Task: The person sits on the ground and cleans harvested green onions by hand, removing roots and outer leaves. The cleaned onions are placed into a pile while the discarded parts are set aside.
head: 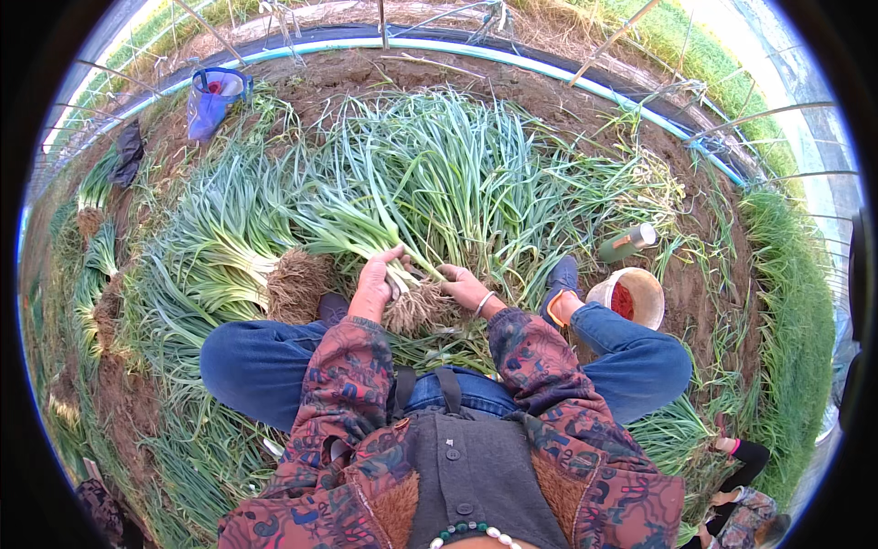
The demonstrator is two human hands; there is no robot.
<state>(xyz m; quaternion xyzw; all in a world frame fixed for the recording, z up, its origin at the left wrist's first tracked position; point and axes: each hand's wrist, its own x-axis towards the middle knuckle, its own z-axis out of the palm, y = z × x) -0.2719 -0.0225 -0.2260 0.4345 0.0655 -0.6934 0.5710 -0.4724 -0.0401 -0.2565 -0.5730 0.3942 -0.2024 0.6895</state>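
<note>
My left hand point(377, 281) is closed around a bunch of rooted green onion plants point(350, 230), its leaves pointing up and left, its pale roots hanging between my hands. At the right, my right hand point(466, 287) pinches the lower stem of a single green onion point(426, 266), which slants across the bunch and touches it. A heap of loose green onions point(459, 171) spreads just beyond my hands. Left of them lie bundled green onions point(240, 264) with a thick mass of brown roots point(298, 285).
Near my right foot are a green flask point(626, 243) and a white bucket point(651, 298) with red material inside. A blue bag point(208, 113) stands at the upper left. Another person point(744, 508) is at the lower right. A pale blue pipe point(494, 56) borders the soil.
</note>
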